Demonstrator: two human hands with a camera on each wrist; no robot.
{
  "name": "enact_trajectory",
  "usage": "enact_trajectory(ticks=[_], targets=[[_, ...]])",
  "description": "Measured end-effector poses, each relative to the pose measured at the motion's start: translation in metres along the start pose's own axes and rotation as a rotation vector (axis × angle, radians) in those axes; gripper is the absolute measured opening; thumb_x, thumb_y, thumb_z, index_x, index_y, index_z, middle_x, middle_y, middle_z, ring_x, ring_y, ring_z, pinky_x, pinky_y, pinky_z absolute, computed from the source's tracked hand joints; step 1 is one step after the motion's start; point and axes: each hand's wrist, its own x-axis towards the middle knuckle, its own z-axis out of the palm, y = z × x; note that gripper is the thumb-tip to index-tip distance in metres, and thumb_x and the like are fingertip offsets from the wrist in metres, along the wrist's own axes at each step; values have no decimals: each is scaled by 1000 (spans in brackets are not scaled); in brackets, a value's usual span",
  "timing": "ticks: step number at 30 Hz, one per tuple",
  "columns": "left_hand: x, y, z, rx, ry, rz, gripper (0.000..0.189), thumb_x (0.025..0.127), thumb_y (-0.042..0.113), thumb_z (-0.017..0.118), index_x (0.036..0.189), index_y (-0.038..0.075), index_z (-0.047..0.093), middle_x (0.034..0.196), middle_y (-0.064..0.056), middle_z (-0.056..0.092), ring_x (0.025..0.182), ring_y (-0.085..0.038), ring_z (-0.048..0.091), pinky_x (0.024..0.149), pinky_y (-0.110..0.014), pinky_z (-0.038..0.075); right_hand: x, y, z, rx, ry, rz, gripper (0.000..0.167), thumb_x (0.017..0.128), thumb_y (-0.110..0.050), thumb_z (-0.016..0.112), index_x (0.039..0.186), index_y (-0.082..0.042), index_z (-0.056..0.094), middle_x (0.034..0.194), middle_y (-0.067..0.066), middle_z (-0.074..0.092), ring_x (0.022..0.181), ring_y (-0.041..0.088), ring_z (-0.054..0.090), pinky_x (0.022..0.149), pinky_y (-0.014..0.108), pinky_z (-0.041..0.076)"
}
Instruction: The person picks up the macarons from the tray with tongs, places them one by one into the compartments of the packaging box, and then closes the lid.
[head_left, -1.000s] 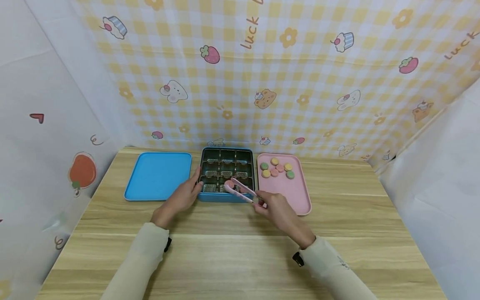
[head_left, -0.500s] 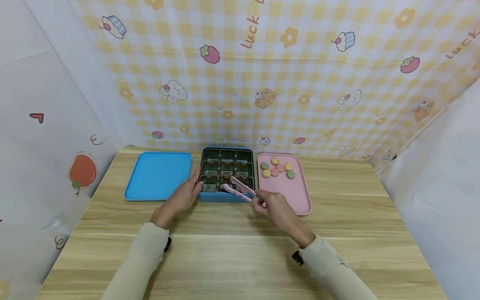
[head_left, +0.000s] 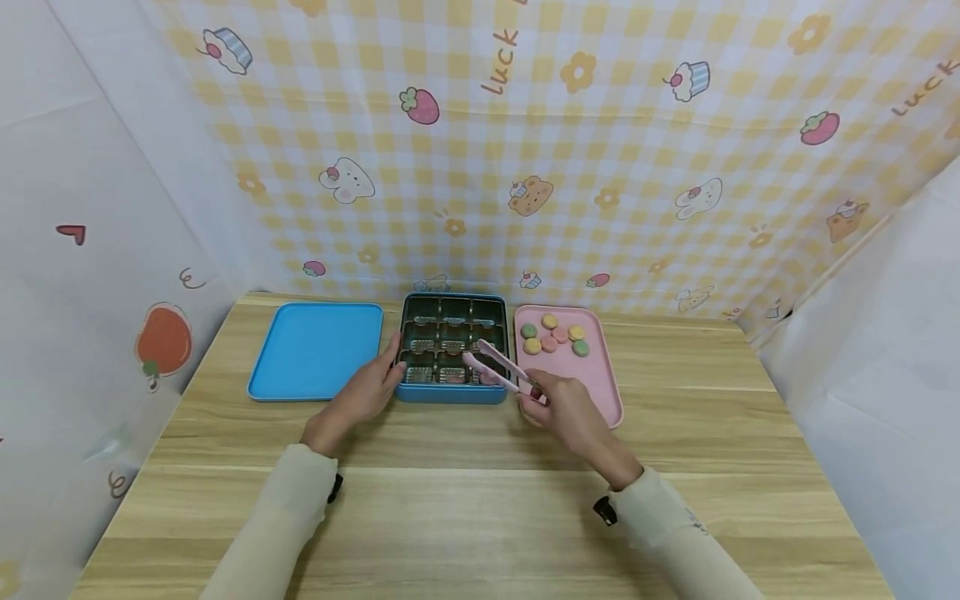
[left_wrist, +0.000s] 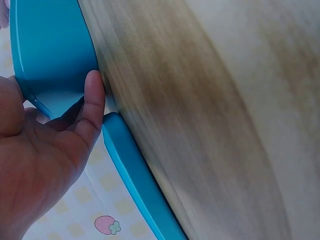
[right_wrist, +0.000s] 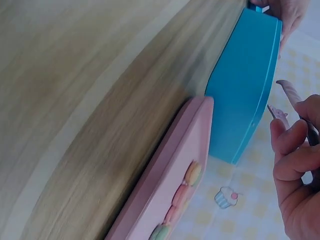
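The blue box (head_left: 453, 394) has a dark insert with several compartments. My left hand (head_left: 365, 390) holds its left side, thumb at the rim and fingers along the outer wall, as the left wrist view shows. My right hand (head_left: 558, 408) grips a pair of pink tongs (head_left: 510, 364). Their tips stand apart over the front right part of the box, with no macaron visible between them. Pink macarons (head_left: 487, 378) show in the front middle and front right compartments, partly hidden. More macarons (head_left: 550, 343), pink, yellow and green, lie on the pink tray (head_left: 588, 392).
A flat blue tray or lid (head_left: 315, 350) lies left of the box. The pink tray stands close to the box's right side. Behind everything hangs a yellow checked cloth (head_left: 450, 167). Wooden tabletop (head_left: 465, 508) stretches in front.
The pink macaron has left the tongs and now lies in the front middle compartment. My right hand and the tongs have shifted right. The left hand keeps its place on the box.
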Motion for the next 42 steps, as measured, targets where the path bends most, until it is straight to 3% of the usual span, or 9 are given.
enact_trajectory(ticks=[8, 13, 20, 24, 42], targets=[[1, 0, 0, 5, -1, -5, 63, 110, 23, 34, 159, 3, 0, 162, -24, 16, 145, -43, 26, 114, -58, 29, -2, 19, -11, -54, 93, 1, 6, 88, -9, 71, 88, -8, 66, 67, -2, 61, 50, 3, 44, 42, 18, 34], [1, 1, -1, 5, -3, -14, 63, 110, 23, 34, 159, 2, 0, 161, -24, 16, 145, -43, 26, 114, -59, 29, -5, 39, -18, -52, 114, 65, 10, 91, -11, 70, 85, -8, 63, 66, 0, 61, 49, 4, 41, 42, 19, 33], [1, 0, -1, 8, -4, -16, 63, 110, 23, 34, 159, 2, 0, 161, -25, 17, 144, -43, 27, 114, -59, 29, -10, 62, -22, -104, 113, 184, 17, 91, -14, 69, 100, 0, 68, 71, 7, 66, 51, 9, 47, 43, 21, 37], [1, 0, 0, 10, -3, -10, 63, 110, 23, 34, 159, 2, 0, 161, -25, 17, 144, -44, 27, 114, -59, 29, -13, 73, -23, -143, 118, 242, 12, 92, -13, 68, 93, -2, 65, 68, 6, 63, 52, 11, 47, 44, 23, 37], [1, 0, 0, 7, -1, -2, 62, 110, 22, 34, 159, 1, 0, 161, -25, 16, 145, -44, 25, 114, -59, 28, -11, 82, -21, -138, 40, 283, 11, 93, -12, 63, 86, -3, 62, 62, 3, 55, 49, 11, 44, 41, 21, 33]])
